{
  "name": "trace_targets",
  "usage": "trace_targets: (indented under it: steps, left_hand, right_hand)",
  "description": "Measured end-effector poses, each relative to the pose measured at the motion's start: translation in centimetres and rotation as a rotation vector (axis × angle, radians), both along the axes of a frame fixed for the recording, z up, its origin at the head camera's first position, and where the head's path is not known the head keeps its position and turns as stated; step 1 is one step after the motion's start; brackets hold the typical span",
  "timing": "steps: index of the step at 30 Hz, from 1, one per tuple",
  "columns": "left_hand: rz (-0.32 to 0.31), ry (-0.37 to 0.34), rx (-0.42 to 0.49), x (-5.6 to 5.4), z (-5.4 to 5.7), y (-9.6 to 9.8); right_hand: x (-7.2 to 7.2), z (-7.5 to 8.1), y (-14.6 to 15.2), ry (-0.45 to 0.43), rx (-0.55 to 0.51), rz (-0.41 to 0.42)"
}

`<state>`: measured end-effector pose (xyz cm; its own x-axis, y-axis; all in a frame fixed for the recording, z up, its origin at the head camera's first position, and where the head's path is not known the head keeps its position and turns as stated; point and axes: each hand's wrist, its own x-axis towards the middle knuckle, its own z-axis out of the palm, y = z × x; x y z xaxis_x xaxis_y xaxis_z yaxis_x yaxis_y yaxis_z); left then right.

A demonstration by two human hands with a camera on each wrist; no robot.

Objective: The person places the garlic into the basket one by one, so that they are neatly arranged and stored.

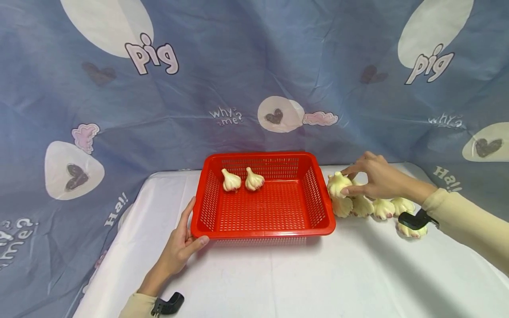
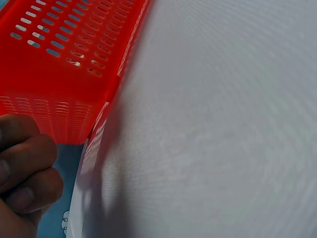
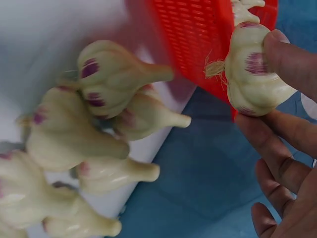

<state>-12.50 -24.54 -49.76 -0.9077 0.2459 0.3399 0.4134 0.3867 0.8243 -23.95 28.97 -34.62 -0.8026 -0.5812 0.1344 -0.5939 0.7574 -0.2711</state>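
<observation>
While between right-hand fingers (image 3: 267, 140), garlic bulb (image 3: 255, 74) below backdrop lettering (image 1: 431, 63) "pig"

Creased blue cloth (image 1: 191, 137) behind table (image 1: 254, 278), also past its left and right edges. Cloth prints: "pig" lettering (image 1: 152, 55), hearts (image 1: 76, 177), pale ovals (image 1: 107, 22), pink clouds (image 1: 320, 118). Table top white, far corners rounded. Soft shadow (image 1: 395, 260) on table's right.
</observation>
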Motion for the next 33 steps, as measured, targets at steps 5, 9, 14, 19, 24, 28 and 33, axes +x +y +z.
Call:
trace_targets:
  steps: [5,9,14,19,24,28,33]
  left_hand:
    - [-0.016,0.02,0.019,0.0,0.1,0.1]
    - [-0.017,0.01,0.02,-0.1,-0.1,0.1]
    - [-0.008,0.013,0.013,0.0,-0.1,0.1]
    - [-0.007,0.016,0.015,0.0,-0.1,0.0]
    - [-0.018,0.012,0.034,-0.1,-0.1,0.0]
    - [-0.021,0.024,0.035,-0.1,-0.2,-0.1]
    - [-0.022,0.028,0.029,-0.1,-0.2,-0.1]
  right_hand:
    - [-1.0,0.1,-1.2,-0.014,0.001,-0.004]
    - [-1.6,0.3,-2.1,-0.013,0.002,0.005]
    - [-2.4,0.4,-3.7,-0.018,-0.004,0.027]
    - [-3.3,-0.4,-6.0,-0.037,-0.028,0.064]
    - [-3.7,-1.2,-8.4,-0.059,-0.018,0.099]
    - [-4.0,-1.5,-9.7,-0.057,0.003,0.108]
    - [-4.5,-1.7,-10.6,-0.044,0.01,0.104]
